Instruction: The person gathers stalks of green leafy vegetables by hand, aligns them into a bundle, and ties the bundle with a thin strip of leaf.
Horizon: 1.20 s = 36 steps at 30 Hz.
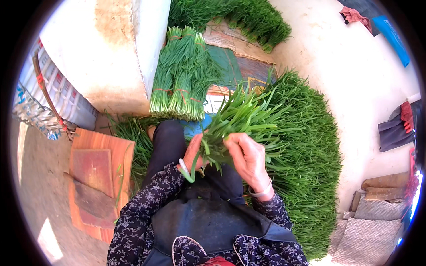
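Observation:
A loose bunch of garlic chives [242, 113] is held over my lap, its long leaves fanning away to the upper right. My left hand [191, 153] is wrapped round its near end, the fingers mostly hidden behind the leaves. At the bunch's right side my right hand [247, 159] is closed in a pinch, with a small yellow-green bit of leaf at its fingertips. Bent leaves droop between the two hands. Right of me spreads a large heap of loose chives [306, 164]. Ahead on the left lie several tied chive bundles [177, 84] with red bands, their pale ends toward me.
On the left, a wooden board [126, 164] carries a dark flat blade-like piece [93, 199]. A white pillar [120, 57] rises beside the bundles. More chives [257, 20] lie at the far wall. Folded woven mats [368, 235] rest at the right. A wicker-handled basket [49, 97] stands far left.

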### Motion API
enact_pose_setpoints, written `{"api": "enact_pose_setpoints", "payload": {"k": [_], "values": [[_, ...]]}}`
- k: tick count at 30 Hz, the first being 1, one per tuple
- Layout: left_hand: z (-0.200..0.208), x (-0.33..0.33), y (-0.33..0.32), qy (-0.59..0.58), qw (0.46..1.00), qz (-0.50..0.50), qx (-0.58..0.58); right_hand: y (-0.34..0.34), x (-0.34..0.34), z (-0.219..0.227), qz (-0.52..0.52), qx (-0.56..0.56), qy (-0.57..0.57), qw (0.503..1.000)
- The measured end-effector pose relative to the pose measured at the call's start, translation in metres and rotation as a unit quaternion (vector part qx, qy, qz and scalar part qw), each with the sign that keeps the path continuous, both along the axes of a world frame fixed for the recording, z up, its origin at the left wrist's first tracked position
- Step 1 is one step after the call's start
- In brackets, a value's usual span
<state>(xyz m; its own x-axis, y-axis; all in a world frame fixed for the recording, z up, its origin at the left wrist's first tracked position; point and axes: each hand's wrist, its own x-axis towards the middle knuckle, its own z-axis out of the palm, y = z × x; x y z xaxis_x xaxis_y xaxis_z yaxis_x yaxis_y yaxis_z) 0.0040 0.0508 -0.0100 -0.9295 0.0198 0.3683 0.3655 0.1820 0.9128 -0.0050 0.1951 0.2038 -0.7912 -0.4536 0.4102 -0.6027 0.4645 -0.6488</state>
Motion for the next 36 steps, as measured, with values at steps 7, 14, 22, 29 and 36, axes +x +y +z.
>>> {"api": "enact_pose_setpoints", "payload": {"k": [7,14,22,29,36], "values": [[0.014,0.005,-0.009,0.035,0.999,-0.019,-0.029,0.052,0.038,0.042,0.173,-0.218,-0.349,0.895],[0.0,0.008,-0.014,0.051,0.989,-0.052,-0.131,0.075,0.006,0.079,0.005,-0.325,-0.142,0.935],[0.003,0.007,-0.013,0.073,0.979,-0.05,-0.183,0.074,-0.049,0.063,-0.039,0.08,0.073,0.993],[0.009,0.008,-0.012,0.097,0.975,-0.041,-0.195,0.073,-0.08,0.039,0.011,0.367,0.238,0.899],[0.026,0.011,-0.008,0.061,0.967,-0.036,-0.245,0.084,-0.087,0.008,-0.015,0.104,-0.016,0.994]]}}
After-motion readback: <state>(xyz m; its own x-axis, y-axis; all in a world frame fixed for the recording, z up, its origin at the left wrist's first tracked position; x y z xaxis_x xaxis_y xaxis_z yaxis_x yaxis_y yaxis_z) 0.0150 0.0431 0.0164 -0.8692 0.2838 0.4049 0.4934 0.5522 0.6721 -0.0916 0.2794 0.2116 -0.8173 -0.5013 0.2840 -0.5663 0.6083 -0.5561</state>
